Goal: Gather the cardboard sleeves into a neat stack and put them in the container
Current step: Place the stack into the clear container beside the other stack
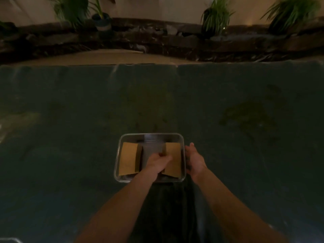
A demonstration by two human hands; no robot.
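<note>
Cardboard sleeves: left stack lies flat in metal tray. Left hand grasps right stack, probably to merge them; right hand, open and empty, steadies tray

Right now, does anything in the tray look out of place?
Yes. The cardboard sleeves sit as two separate piles in the metal tray: left pile, right pile under the left hand, with bare tray floor between, not one stack.

The left hand hides the near-left part of the right sleeve — whether its fingers pinch it cannot be told. Plants along the top edge are cropped and blurred — the whole scene is dim.
</note>
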